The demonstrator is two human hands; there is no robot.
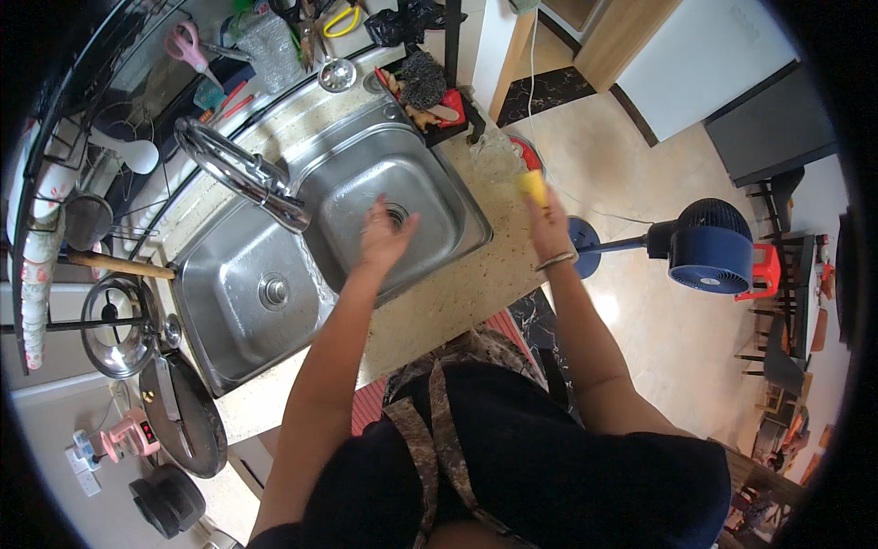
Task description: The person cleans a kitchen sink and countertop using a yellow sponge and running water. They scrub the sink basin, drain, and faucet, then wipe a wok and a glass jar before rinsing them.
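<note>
My left hand [388, 233] hovers over the right basin [439, 206] of a stainless steel double sink, fingers spread and holding nothing. Beneath it, the drain [396, 215] is partly hidden. My right hand [551, 230], with a bangle at the wrist, grips what looks like a yellow sponge [531, 185] above the counter's right end. Just beyond the sponge is a clear glass bowl [495, 158]. The chrome faucet [240, 175] arches over the sink, its spout near the divider [319, 281], which looks wet. In the left basin [226, 288] another drain strainer shows.
Behind the sink are a black scrubber [422, 79], a slotted ladle [337, 74] and pink scissors [188, 51]. A cleaver [168, 391] rests on a round cutting board [192, 418] at left. A blue fan [710, 247] stands on the floor at right.
</note>
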